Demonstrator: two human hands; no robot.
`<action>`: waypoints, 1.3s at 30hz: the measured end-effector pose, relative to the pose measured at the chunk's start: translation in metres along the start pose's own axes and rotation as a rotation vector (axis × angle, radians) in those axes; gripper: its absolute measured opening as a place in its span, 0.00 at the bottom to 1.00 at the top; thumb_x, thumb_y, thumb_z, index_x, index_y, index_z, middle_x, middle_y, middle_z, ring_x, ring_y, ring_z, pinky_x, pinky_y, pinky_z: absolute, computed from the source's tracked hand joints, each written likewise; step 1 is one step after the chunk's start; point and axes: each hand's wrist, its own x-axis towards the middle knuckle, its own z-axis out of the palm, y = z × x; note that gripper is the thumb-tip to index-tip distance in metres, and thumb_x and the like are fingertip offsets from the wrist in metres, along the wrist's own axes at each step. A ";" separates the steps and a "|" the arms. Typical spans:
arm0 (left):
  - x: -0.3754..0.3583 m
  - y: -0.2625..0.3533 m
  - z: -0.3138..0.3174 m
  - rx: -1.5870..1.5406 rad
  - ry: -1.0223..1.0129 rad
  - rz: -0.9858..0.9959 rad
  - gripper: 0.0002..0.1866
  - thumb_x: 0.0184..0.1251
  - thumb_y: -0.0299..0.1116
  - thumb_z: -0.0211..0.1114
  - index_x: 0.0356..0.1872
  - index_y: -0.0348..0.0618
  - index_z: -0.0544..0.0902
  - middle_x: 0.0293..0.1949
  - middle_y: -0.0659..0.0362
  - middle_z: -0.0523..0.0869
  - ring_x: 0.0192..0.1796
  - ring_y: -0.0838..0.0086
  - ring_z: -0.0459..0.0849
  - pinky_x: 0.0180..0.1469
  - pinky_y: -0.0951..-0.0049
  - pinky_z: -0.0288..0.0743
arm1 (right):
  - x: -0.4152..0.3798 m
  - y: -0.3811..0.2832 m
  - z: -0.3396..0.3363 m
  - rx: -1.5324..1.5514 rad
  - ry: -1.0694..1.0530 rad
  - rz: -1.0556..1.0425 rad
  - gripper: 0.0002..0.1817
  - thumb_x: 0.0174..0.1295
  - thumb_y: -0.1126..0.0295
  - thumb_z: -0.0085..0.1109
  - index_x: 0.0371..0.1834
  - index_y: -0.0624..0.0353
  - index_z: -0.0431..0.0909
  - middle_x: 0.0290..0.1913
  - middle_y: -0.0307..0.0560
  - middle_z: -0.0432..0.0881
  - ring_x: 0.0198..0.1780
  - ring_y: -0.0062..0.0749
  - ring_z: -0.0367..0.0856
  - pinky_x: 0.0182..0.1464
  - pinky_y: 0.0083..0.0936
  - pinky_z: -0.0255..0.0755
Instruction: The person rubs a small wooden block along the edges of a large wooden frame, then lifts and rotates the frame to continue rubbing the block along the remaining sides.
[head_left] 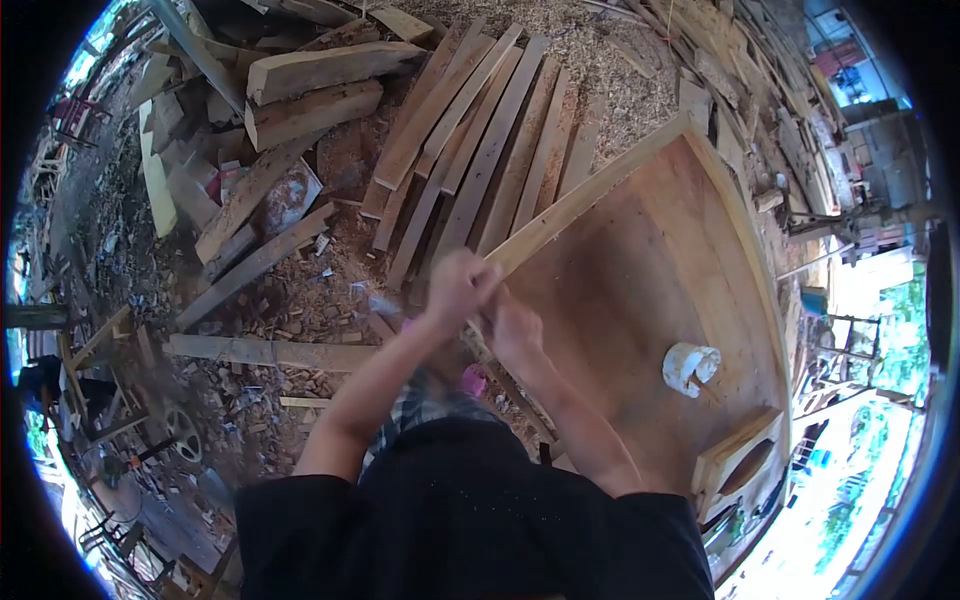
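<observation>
Close together in front of my body, both hands are at the near left corner of a large wooden panel [600, 300] with a raised pale edge strip. My left hand [460, 290] is blurred, its fingers bent in near the strip's end. Just to its right, my right hand [513, 325] is closed and almost touches it. Anything between the fingers is too small or hidden to name. On the panel's right part stands a white container [690, 369] with a stick-like thing in it.
Long wooden boards [490, 140] lie fanned out ahead. Thick timber pieces [325, 75] are piled at the upper left. Wood chips and offcuts [300, 310] cover the ground on the left. A spoked wheel [182, 433] stands at the lower left.
</observation>
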 end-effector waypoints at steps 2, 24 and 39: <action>-0.034 0.025 0.016 -0.034 -0.158 -0.038 0.19 0.60 0.33 0.68 0.14 0.39 0.71 0.18 0.52 0.73 0.25 0.55 0.75 0.28 0.58 0.66 | -0.055 0.028 0.006 -0.013 0.058 0.010 0.23 0.59 0.63 0.60 0.56 0.59 0.71 0.44 0.59 0.83 0.46 0.59 0.82 0.45 0.50 0.76; 0.006 -0.028 -0.025 0.029 0.145 -0.090 0.17 0.62 0.29 0.66 0.16 0.39 0.70 0.19 0.52 0.72 0.25 0.55 0.73 0.31 0.57 0.67 | 0.032 -0.025 0.011 -0.042 -0.063 -0.113 0.18 0.56 0.70 0.60 0.49 0.59 0.70 0.40 0.59 0.83 0.43 0.58 0.83 0.44 0.48 0.77; -0.003 -0.019 -0.019 0.021 0.072 -0.013 0.16 0.60 0.29 0.67 0.17 0.42 0.70 0.19 0.53 0.72 0.26 0.55 0.74 0.30 0.59 0.67 | 0.013 -0.006 0.021 -0.050 0.034 -0.124 0.22 0.59 0.60 0.64 0.54 0.56 0.71 0.38 0.55 0.83 0.41 0.54 0.84 0.40 0.50 0.76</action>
